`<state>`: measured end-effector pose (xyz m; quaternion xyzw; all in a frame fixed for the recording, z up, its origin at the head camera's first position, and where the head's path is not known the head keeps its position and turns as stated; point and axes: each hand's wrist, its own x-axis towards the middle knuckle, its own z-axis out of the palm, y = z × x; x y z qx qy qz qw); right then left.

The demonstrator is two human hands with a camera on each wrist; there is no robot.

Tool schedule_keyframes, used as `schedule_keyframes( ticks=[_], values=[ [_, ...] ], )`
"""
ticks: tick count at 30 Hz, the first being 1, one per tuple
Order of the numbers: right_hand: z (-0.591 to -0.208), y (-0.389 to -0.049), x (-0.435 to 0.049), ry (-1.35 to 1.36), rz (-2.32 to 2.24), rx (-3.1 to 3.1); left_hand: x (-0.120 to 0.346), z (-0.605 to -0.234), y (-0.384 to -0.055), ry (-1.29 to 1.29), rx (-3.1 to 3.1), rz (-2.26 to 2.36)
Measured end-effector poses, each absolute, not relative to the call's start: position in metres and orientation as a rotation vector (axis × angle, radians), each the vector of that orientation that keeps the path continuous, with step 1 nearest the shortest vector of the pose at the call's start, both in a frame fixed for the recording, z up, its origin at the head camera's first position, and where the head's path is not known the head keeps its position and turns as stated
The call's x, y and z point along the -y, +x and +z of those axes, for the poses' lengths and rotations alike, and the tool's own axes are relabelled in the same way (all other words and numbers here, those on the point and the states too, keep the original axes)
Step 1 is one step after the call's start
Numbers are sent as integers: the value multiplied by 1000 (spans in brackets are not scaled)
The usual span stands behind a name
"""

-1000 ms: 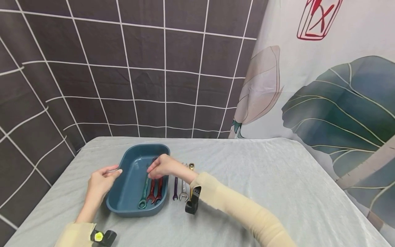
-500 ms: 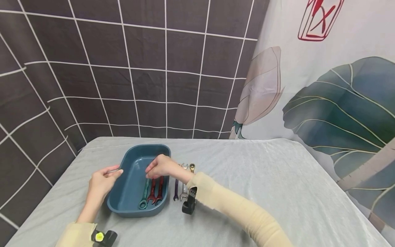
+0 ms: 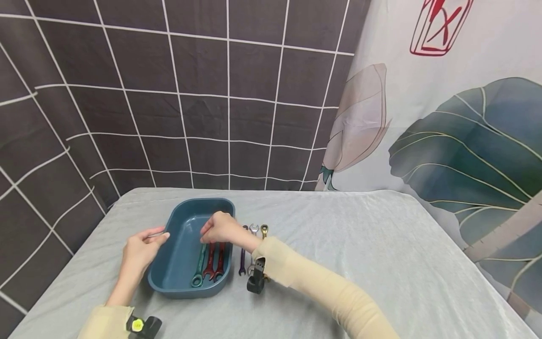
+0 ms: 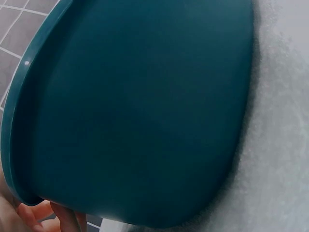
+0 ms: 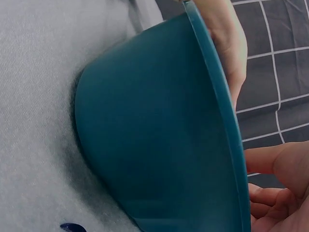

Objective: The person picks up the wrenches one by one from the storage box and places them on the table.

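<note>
A blue oblong basin [image 3: 169, 282] stands on the cloth, at the left in the head view. My left hand [image 3: 141, 252] pinches its left rim, thumb on top and fingers at the side. Inside lie a green wrench [image 3: 199, 266] and two red wrenches [image 3: 210, 263], [image 3: 220, 261], side by side along the right wall. My right hand [image 3: 222, 228] reaches over the right rim, thumb and fingers pinched together at the green wrench's upper end, which they hide. The right wrist view shows the right hand's curled fingers [image 5: 263, 195] behind the basin wall.
Right of the basin, a purple wrench [image 3: 242, 261], a silver wrench [image 3: 254, 229] and a gold wrench [image 3: 264, 230] lie on the grey cloth [image 3: 338, 245], partly under my right forearm. A dark gridded curtain [image 3: 203, 117] hangs behind the table.
My right wrist has shifted a little left and turned, uncovering more of the silver and purple wrenches' far ends. The fingertips stay at the green wrench; the left hand and basin hold still.
</note>
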<state>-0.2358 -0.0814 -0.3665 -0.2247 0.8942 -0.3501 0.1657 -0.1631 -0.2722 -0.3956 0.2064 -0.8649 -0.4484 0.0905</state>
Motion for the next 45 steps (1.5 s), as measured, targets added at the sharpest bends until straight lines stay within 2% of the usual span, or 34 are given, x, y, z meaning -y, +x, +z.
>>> schedule_keyframes(
  ticks=[22,33,45],
  values=[
    [-370,-237,93,-610,-809,-2637,269,-396,-165,609,2567,-1312],
    [-371,-240,95,-531,-864,-2596,270,-395,-164,612,2569,-1315],
    [-377,-236,99,-567,-880,-2587,272,-394,-163,619,2576,-1329]
  ],
)
